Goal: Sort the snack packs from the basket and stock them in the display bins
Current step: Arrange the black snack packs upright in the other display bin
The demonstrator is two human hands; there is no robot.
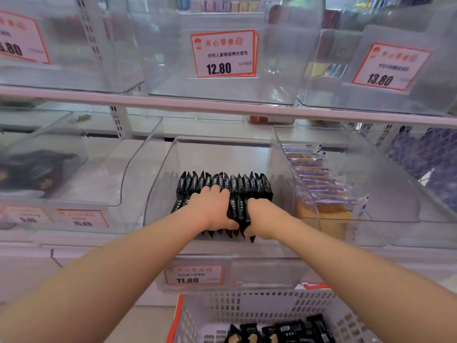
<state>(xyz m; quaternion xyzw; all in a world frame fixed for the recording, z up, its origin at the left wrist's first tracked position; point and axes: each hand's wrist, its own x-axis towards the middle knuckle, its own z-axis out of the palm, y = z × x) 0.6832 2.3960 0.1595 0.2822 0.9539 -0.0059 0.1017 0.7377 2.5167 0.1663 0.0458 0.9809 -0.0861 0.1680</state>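
A clear display bin [158, 189] in the middle of the lower shelf holds rows of upright black snack packs [237, 184]. Both my hands are inside it. My left hand [210, 209] lies over the front-left packs with its thumb against a small bunch of packs. My right hand [264, 219] grips that same bunch [238, 214] from the right side. Below, a white perforated basket [237, 308] with an orange rim holds several more black packs [291, 330].
The bin to the right holds purple-wrapped cake packs [321, 179]. The bin at the left holds dark packs [32, 172]. Upper-shelf bins [222, 90] carry price cards 12.80 and 13.80. A shelf rail [222, 107] runs above my hands.
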